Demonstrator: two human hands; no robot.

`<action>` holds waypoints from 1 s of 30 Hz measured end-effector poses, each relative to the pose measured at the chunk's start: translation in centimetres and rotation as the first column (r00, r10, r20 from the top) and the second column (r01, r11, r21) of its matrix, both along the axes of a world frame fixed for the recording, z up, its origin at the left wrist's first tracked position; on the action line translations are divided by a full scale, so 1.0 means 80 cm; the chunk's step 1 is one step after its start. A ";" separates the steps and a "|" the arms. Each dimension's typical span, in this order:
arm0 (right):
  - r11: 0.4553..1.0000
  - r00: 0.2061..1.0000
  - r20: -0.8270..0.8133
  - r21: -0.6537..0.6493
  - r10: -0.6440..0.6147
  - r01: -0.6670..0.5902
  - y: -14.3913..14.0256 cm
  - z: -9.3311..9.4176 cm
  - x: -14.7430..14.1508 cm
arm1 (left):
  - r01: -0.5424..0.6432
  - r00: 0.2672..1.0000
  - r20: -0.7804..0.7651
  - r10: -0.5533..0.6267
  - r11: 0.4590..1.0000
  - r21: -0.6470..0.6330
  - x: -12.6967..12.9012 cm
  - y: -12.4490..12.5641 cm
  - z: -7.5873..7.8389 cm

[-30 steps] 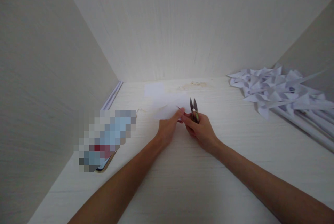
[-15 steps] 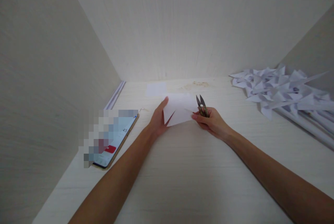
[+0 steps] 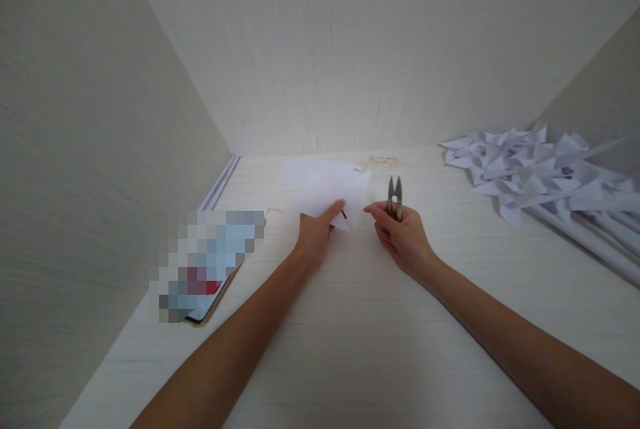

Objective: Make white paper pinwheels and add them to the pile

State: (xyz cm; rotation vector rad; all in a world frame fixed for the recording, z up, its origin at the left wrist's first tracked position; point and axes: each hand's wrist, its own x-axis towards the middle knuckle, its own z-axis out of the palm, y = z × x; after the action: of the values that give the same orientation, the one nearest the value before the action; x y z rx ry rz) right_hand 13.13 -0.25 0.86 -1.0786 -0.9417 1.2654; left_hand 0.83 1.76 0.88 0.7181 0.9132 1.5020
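Item, white paper sheet (image 3: 330, 195): since half a second earlier we had turned it above the table (image 3: 350, 322), left hand (image 3: 315, 235) pinching its near edge, right hand (image 3: 403, 239) released from it, fingers closed around thread snips (image 3: 395, 197), so cutting stood paused.

A plain home craft desk, it seems: a pale wood-grain surface (image 3: 360, 349) boxed in by matching panels, folded paper pinwheels (image 3: 540, 172) heaped at its right edge, a phone (image 3: 210, 262) near the left edge.
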 end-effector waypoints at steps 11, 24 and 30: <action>0.987 0.922 0.376 0.081 0.096 -0.136 -0.005 -0.004 -0.008 | -0.101 0.988 -0.108 0.107 0.993 0.058 0.002 0.000 -0.005; 0.992 0.912 0.402 0.052 0.082 -0.112 -0.008 0.002 -0.012 | -0.163 0.953 -0.250 0.172 0.985 0.059 0.000 0.003 -0.012; 0.994 0.911 0.410 0.070 0.048 -0.084 -0.007 -0.003 -0.011 | -0.166 0.930 -0.317 0.185 0.982 0.087 0.001 0.001 -0.008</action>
State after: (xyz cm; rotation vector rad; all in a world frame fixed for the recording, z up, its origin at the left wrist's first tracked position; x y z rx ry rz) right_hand 12.22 -0.80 0.59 -1.2785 -1.3462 1.0584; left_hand 0.91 1.81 0.26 0.9674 1.2120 1.5997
